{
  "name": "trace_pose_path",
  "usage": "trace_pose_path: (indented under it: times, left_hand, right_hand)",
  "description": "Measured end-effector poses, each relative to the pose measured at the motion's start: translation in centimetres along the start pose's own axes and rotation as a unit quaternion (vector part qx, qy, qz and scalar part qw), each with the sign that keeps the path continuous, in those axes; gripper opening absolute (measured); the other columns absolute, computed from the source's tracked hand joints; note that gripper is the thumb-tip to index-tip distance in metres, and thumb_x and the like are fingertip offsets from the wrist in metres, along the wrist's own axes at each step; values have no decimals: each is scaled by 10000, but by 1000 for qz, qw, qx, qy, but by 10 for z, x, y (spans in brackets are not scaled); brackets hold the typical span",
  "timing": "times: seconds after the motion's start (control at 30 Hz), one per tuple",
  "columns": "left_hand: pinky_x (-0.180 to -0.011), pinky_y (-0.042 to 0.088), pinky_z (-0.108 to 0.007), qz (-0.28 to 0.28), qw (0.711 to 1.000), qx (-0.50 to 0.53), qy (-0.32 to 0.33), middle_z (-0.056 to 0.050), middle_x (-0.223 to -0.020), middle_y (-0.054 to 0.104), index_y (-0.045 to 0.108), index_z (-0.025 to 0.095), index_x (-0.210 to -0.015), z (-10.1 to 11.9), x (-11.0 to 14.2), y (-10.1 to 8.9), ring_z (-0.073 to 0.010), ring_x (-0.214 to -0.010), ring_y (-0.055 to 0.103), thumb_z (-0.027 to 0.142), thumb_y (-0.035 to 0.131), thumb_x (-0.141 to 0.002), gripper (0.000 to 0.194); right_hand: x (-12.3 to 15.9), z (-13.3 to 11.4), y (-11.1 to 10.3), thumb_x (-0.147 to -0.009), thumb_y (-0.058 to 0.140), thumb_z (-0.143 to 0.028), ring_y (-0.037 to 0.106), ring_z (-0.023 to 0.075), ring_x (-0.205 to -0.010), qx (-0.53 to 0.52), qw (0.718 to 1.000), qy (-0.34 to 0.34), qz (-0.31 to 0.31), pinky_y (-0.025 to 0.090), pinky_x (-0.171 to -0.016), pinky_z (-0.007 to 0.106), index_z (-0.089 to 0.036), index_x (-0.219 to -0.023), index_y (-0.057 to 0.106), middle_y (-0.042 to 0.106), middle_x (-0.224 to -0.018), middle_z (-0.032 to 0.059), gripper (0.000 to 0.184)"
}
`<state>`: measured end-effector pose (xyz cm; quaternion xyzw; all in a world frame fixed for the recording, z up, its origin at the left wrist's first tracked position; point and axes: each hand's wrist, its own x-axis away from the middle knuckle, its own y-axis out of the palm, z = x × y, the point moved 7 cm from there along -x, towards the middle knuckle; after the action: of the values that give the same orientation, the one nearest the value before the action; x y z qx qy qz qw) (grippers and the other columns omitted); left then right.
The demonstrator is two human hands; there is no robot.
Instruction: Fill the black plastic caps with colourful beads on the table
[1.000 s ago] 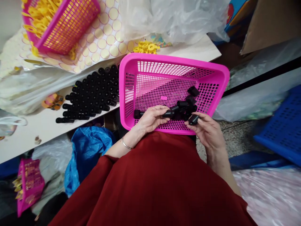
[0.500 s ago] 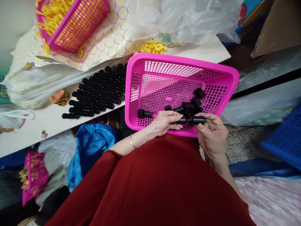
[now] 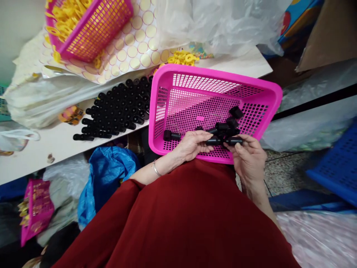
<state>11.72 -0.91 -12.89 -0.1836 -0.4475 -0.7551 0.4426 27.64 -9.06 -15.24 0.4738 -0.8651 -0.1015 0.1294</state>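
Note:
Over the near side of a pink plastic basket [image 3: 217, 76], my left hand [image 3: 193, 144] pinches a black cylindrical piece [image 3: 213, 141] between thumb and fingers. Opposite it, my right hand [image 3: 249, 152] grips another black cylindrical piece [image 3: 233, 140], end to end with the first. Whether the two ends are joined I cannot tell. Several loose black parts [image 3: 222, 126] lie on the basket floor just beyond my fingers. One more black part [image 3: 171, 135] rests near the basket's left wall. The basket sits against my lap, partly over the table edge.
Rows of black cylindrical pieces [image 3: 119, 106] stand on the white table [image 3: 36, 160] left of the basket. Behind them is a pink basket [image 3: 95, 35] of yellow plastic parts. Clear plastic bags [image 3: 223, 26] lie at the back. A blue bag [image 3: 103, 182] hangs below the table.
Both hands keep hold of the black pieces. My right hand has shifted slightly left, and its fingers have moved closer to the middle between the pieces. The view has shifted a little.

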Motion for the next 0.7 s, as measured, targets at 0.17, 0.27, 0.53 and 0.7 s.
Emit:
trace_pose_path:
  times: [0.17, 0.27, 0.53, 0.7]
  left_hand:
    - [-492, 467, -166, 15, 998, 55, 9, -21, -638, 642, 693, 105, -721, 11, -7, -13, -61, -511, 561, 137, 627, -759, 83]
    - [-428, 382, -156, 1, 999, 44, 5, -35, -643, 651, 695, 97, -712, 11, -10, -14, -54, -479, 528, 189, 626, -767, 127]
    - [-471, 379, -164, 22, 999, 29, 36, 3, -641, 630, 695, 104, -718, 10, -8, -11, -51, -530, 549, 175, 788, -703, 117]
    - [-528, 394, -191, 42, 995, 3, 95, 1, -699, 666, 735, 121, -763, 19, -12, -11, -55, -587, 554, 230, 864, -643, 207]
  right_hand:
    - [-20, 11, -14, -740, 734, -258, 703, 162, -788, -19, 999, 47, 14, 640, -746, 396, -226, -922, 652, 670, -844, -6, 202]
    - [-36, 4, -13, -722, 713, -264, 616, 128, -635, 102, 995, -6, 8, 571, -581, 319, -199, -803, 610, 648, -869, 13, 146]
    - [-65, -6, 63, -836, 453, -140, 624, 236, -887, 693, 670, -164, -208, 433, -619, 326, -192, -1080, 672, 689, -1090, 103, 331]
    - [-67, -18, 67, -862, 483, -198, 635, 232, -895, 684, 662, -205, -228, 431, -633, 316, -195, -1091, 678, 706, -1032, 89, 301]
